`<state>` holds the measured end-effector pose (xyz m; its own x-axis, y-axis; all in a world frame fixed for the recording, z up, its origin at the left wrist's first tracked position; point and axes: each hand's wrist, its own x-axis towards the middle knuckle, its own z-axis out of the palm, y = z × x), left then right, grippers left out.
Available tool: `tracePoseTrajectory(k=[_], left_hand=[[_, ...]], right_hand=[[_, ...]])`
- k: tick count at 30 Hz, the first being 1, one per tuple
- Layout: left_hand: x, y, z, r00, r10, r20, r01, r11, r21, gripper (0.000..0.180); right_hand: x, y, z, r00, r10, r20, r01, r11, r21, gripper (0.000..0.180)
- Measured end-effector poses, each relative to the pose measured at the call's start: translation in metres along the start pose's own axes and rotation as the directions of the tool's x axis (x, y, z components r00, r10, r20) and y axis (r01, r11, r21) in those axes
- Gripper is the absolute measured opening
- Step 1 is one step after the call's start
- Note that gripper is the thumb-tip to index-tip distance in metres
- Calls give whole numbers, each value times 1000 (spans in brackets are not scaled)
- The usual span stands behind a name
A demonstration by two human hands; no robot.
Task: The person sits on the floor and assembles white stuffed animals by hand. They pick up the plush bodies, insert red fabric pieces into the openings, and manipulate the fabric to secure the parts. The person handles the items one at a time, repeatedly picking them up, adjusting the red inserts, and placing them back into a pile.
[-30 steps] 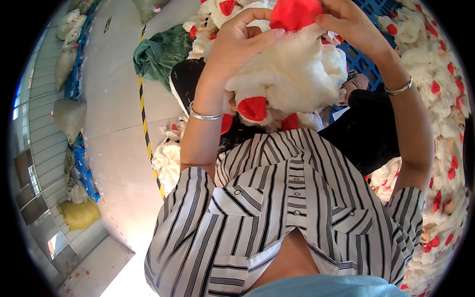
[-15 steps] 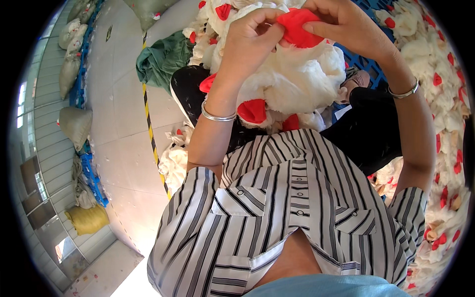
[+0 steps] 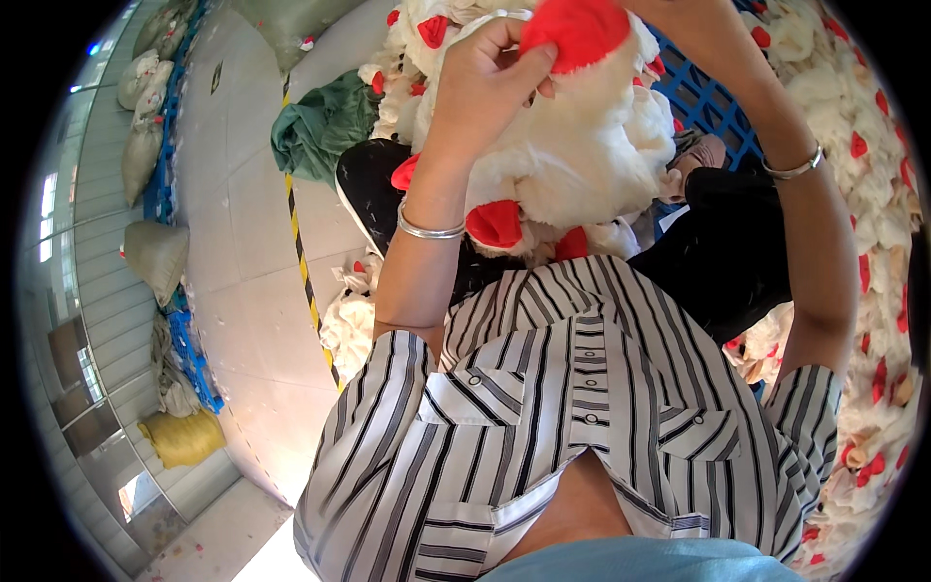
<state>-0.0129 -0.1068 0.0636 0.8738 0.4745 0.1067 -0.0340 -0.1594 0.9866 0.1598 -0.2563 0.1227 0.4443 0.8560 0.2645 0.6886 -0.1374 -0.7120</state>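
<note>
My left hand [image 3: 490,85] pinches the edge of a red plush piece [image 3: 582,34] between thumb and fingers, at the top of the view. My right hand [image 3: 684,17] is at the right side of that piece, and the upper edge of the picture cuts off its fingers. Directly below lies a heap of white fluffy plush pieces [image 3: 572,179] with red parts, between my legs. One red part [image 3: 495,223] shows in the heap close to my striped shirt. Whether the held piece is joined to the white plush beneath it, I cannot tell.
More white plush with red parts [image 3: 863,242] is piled along the right. A blue plastic grid [image 3: 703,92] shows beside the heap. Green cloth [image 3: 325,126] lies on the floor by a yellow-black stripe [image 3: 299,233]. Stuffed sacks [image 3: 155,257] line the left wall.
The red plush piece has gone up and slightly left and now shows wider and flatter. My right hand has moved up, partly out of the picture. My left hand has barely moved.
</note>
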Motion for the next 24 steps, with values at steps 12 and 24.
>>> tracePoseTrajectory(k=[12,24], left_hand=[[10,-15,9,992,15,-126,-46,967,-250,17],[4,-8,17,973,189,-131,-188,982,22,12]], right_hand=[[-5,-5,28,969,-33,245,-7,987,162,24],[-4,4,43,996,-86,18,83,988,128,13]])
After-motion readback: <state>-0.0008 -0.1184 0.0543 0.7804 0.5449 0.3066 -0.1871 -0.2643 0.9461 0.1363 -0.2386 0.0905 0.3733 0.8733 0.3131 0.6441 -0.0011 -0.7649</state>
